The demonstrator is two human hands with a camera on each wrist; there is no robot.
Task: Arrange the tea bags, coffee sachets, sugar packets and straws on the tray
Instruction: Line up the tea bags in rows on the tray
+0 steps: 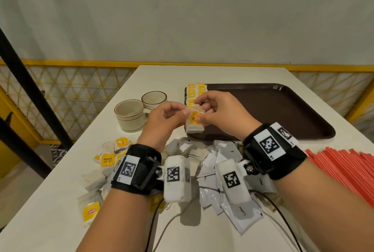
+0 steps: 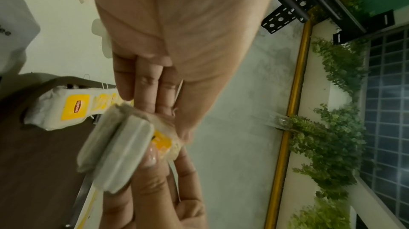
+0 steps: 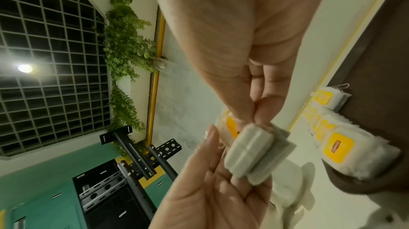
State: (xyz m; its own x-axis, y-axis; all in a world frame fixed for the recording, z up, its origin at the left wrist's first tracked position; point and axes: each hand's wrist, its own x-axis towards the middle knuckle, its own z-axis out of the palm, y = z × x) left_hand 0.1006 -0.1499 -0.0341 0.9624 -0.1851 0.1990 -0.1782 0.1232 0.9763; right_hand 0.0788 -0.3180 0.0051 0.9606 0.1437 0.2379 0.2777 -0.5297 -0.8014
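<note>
A small stack of tea bags [image 1: 194, 124] with yellow tags hangs over the near left corner of the brown tray [image 1: 283, 110]. My left hand [image 1: 183, 113] pinches it from the left and my right hand [image 1: 199, 110] pinches it from the right. In the left wrist view the tea bags [image 2: 117, 150] sit between my left hand [image 2: 175, 124] above and my right hand [image 2: 155, 161] below. The right wrist view shows my right hand [image 3: 254, 119] pinching the top of the tea bags [image 3: 252, 150]. A row of tea bags [image 1: 195, 93] lies along the tray's left edge.
Two cream cups [image 1: 129, 113] stand left of the tray. Loose tea bags [image 1: 106, 159] lie at the near left. White coffee sachets [image 1: 210, 162] are piled under my wrists. Red straws [image 1: 344, 166] lie at the right. Most of the tray's brown floor is bare.
</note>
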